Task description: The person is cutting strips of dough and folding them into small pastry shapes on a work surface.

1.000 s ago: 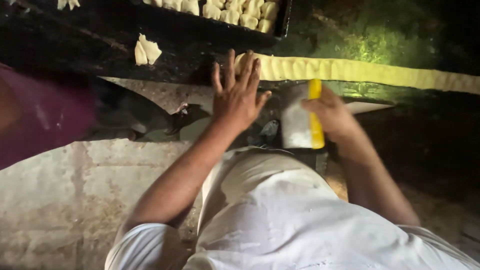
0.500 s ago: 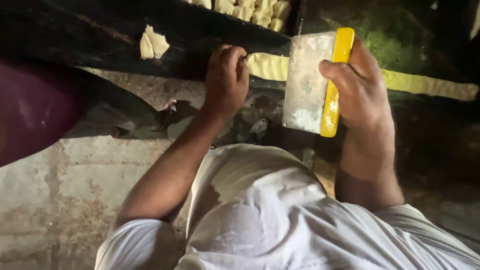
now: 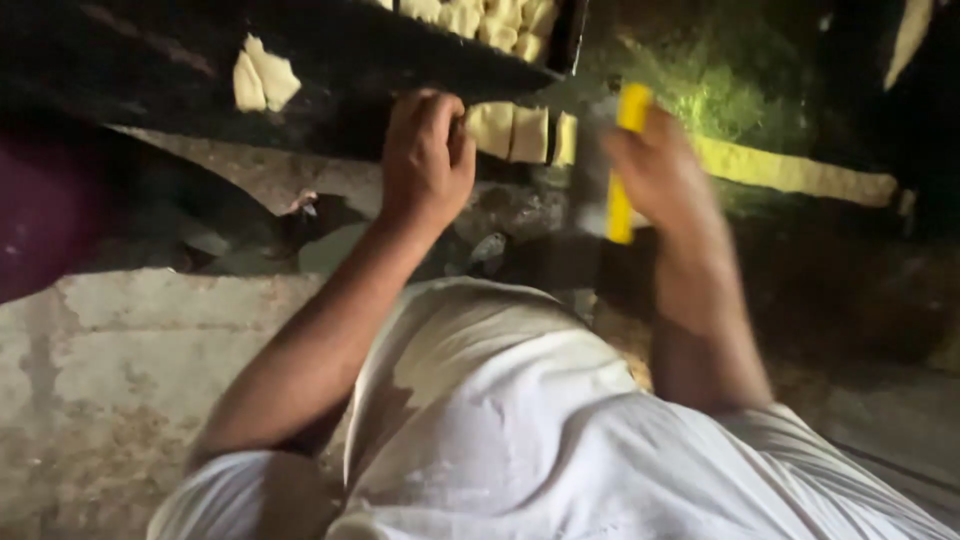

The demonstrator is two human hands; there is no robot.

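At upper centre, the left hand (image 3: 428, 150) curls against cut dough pieces (image 3: 510, 132), while the blurred right hand (image 3: 660, 165) grips a yellow-handled scraper (image 3: 622, 165) just beside them.

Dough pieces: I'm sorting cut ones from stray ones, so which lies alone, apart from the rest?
The pale folded dough piece at upper left lies alone on the dark worktop, left of the left hand; the others sit together.

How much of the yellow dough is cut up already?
Done: two or three cut pieces lie by the left hand, more in the tray. In hand: the right hand holds the yellow-handled scraper. Left: the long uncut strip.
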